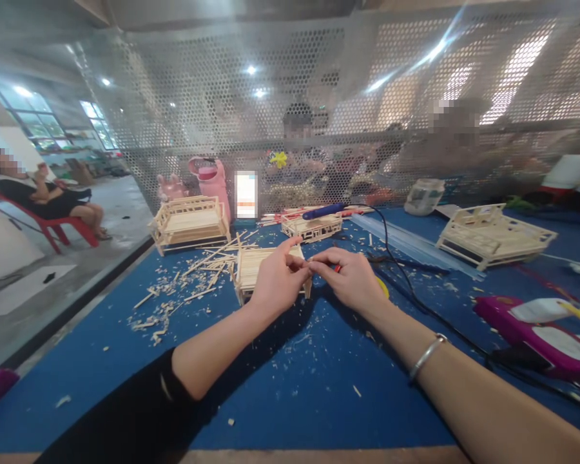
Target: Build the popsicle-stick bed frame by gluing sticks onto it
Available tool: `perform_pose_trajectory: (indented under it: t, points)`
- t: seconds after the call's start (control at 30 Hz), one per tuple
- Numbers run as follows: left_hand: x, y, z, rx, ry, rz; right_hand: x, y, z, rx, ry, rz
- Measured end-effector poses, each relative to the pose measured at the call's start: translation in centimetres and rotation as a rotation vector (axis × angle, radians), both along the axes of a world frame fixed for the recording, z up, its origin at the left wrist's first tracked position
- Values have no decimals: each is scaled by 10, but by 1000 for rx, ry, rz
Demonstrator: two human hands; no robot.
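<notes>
My left hand (279, 278) and my right hand (348, 278) meet over the right side of a miniature bed (251, 265) made of thin wooden sticks. Thumb and fingers are pinched together on both hands, and the fingertips touch or nearly touch. Whatever lies between them is too small to make out. A small red part shows by the right fingers, and part of a yellow ring (383, 287) peeks out behind that hand. The little bed stands on the blue tabletop (280, 393), its right part covered by my left hand.
Loose sticks (217, 263) and scraps lie left. Behind are stick beds (191, 222), (493, 237) and a stick frame (302, 227) bearing a blue-handled corded tool (323, 211). A black cable (415, 299) runs right near a magenta tool (536, 335). A seated person (43, 193) is left.
</notes>
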State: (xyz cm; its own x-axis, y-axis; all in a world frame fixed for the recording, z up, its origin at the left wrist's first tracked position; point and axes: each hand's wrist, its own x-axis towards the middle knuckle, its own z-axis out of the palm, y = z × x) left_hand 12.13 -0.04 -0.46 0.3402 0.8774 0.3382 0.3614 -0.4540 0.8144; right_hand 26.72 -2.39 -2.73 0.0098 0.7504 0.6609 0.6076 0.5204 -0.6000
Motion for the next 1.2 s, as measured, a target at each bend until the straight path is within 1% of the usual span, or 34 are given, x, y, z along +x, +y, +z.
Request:
perform_pose_trajectory:
  t: [0.17,0.23,0.4,0.53,0.63,0.73,0.83,0.93,1.03,1.2]
  points:
    - [-5,6,1,-93,-16,-120,1,0,3,-12,-15,18]
    - [-6,7,2,-99,-14,-131,1,-1,4,-16,-27,21]
    - [-4,6,0,-93,-18,-96,1,-3,7,-24,-55,35]
    - [-3,2,0,-87,29,-76,2,-3,7,-31,-52,51]
    - [-4,3,1,-53,23,-79,3,-2,4,-33,-15,54]
    - [-4,4,3,-9,-41,-26,4,-1,2,-36,43,46]
    - [-4,4,3,-5,-93,35,3,0,1,-43,101,40]
    - [-4,4,2,-4,-85,36,2,1,1,-53,153,35]
    - [-4,5,1,-3,-69,32,1,2,1,-90,204,35]
    - [-4,5,0,18,-54,28,3,7,-6,-216,261,38]
